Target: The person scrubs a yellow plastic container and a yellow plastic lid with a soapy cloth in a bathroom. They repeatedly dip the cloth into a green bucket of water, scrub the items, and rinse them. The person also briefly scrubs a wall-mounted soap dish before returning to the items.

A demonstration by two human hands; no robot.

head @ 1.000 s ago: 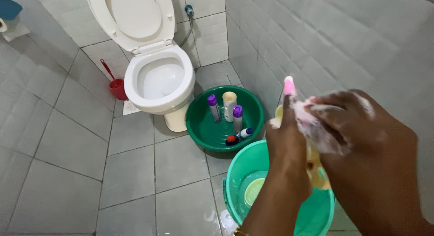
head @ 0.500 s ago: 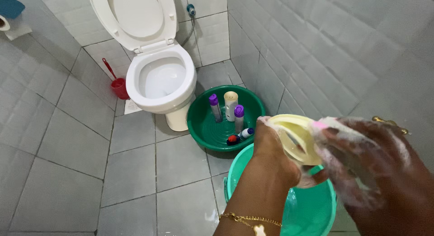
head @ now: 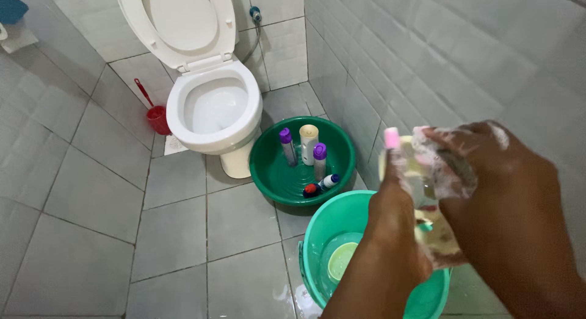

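Our left fingers [head: 390, 191] are wrapped tight round a pale yellow bottle with a pink cap [head: 391, 137], gripping it upright so the right hand can work its side. The right fingers [head: 448, 154] are curled and pressed onto a soapy sponge [head: 436, 172], clamped against the bottle — lather covers the knuckles and blurs the bottle's outline. Both the left hand [head: 397, 227] and the right hand [head: 494, 191] are held over the light green bucket [head: 317, 233], presumably so suds drip into it; a little water and a pale round object lie at its bottom. Behind it on the tiled floor, the dark green basin [head: 268, 172] holds several more bottles, three upright, one or two lying down. Further out — white toilet [head: 213, 105], lid raised, and a red brush holder [head: 159, 119] against the wall.
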